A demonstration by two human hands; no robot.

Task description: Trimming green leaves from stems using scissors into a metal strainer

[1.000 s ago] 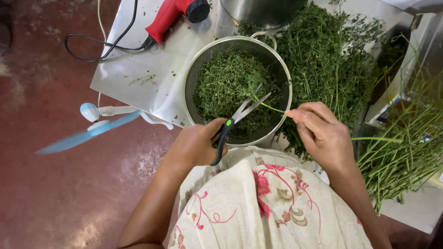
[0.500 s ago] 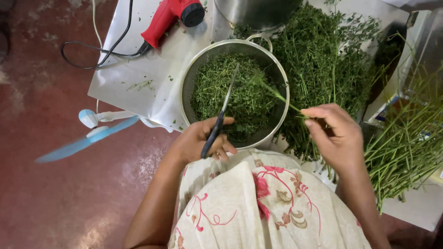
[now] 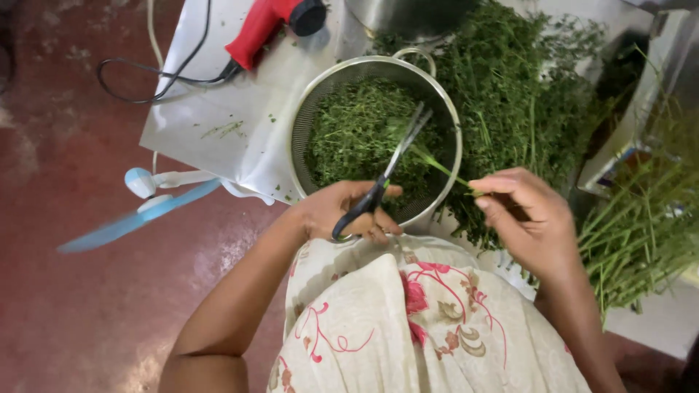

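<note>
Over the metal colander, seen from the head camera, the left hand grips a pair of black-handled scissors, fingers through the handle loops. The blades look nearly closed and point up and to the right above the chopped greens that fill the colander. The blade tips meet a thin green stem, which runs from the bowl down to the right hand. That hand pinches the stem's lower end between thumb and fingertips, just off the colander's right rim. Beyond the colander lies a large heap of leafy herbs, touching its rim, and at the far right a bundle of long bare stalks hangs off the edge of the table. A red heat gun with a black cord lies at the table's far side. A small blue fan stands to the left, over the red floor. A floral apron fills the foreground.
</note>
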